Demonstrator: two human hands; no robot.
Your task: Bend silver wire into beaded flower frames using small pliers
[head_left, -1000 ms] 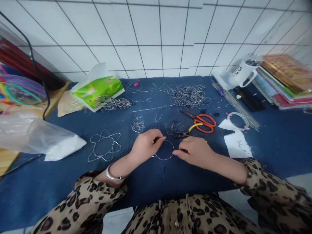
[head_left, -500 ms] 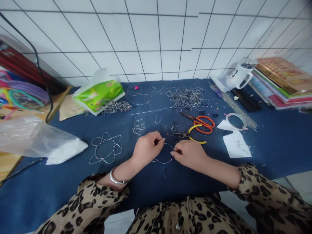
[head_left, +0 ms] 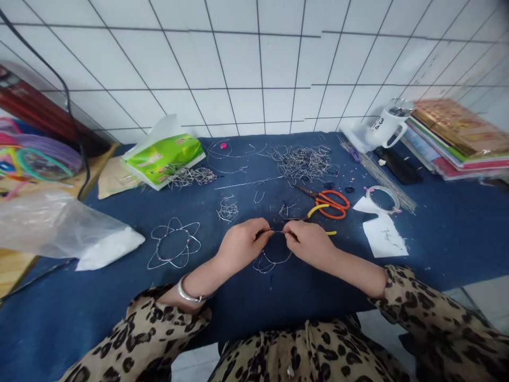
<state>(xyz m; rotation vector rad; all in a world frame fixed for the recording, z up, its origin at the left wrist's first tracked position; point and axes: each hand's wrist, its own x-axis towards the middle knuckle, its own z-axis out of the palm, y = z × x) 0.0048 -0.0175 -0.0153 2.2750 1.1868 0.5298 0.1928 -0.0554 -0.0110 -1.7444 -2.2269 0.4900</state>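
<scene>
My left hand (head_left: 241, 243) and my right hand (head_left: 308, 242) meet over the blue cloth (head_left: 278, 297), both pinching the top of a thin wire ring with small pink beads (head_left: 272, 261). The ring hangs between my hands, its lower arc close to the cloth. A silver bangle sits on my left wrist. A finished wire flower with pink beads (head_left: 174, 245) lies to the left of my left hand. Yellow-handled pliers (head_left: 314, 211) lie just behind my right hand.
Orange scissors (head_left: 330, 203), heaps of cut wire (head_left: 304, 159), a green tissue pack (head_left: 163, 156), a clear plastic bag (head_left: 59, 228), paper slips (head_left: 384, 239), a white mug (head_left: 384, 130) and stacked books (head_left: 457, 138) lie around. A tiled wall stands behind.
My right hand moved left along the ring to meet my left hand at its top. The ring now hangs below my fingers and looks bent out of round.
</scene>
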